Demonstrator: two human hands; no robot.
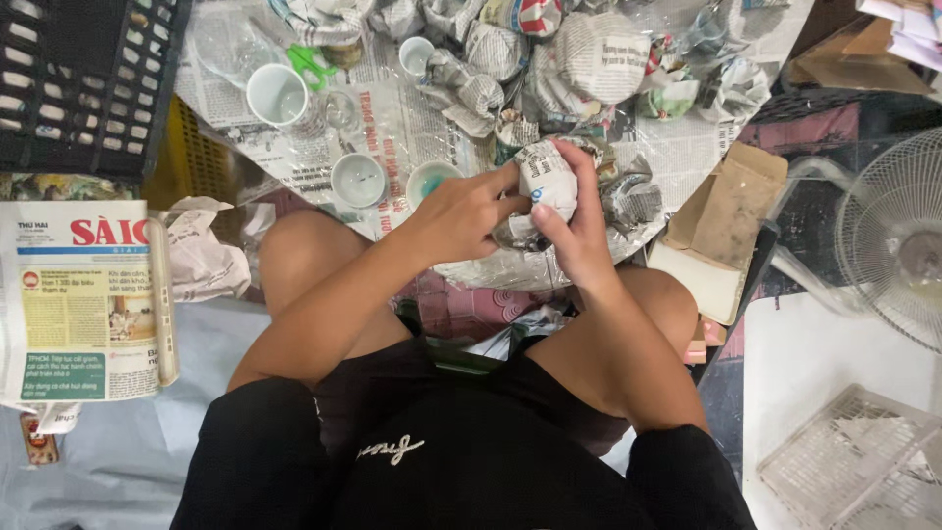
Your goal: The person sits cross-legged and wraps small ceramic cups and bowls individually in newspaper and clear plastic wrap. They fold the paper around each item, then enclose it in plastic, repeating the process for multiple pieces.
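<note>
Above the knees | newspaper-wrapped bundle (546, 182), crumpled, rounded | left hand (461, 218), right hand (579, 231) both grip it

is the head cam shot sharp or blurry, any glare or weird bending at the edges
Head view: mostly sharp, with the left hand and right hand crisp around the newspaper-wrapped bundle; light is soft and even with faint shadows; mild glare shows on the clear plastic sheet at upper left; the black crate and the fan look slightly bowed at the edges, a wide-angle effect.
</note>
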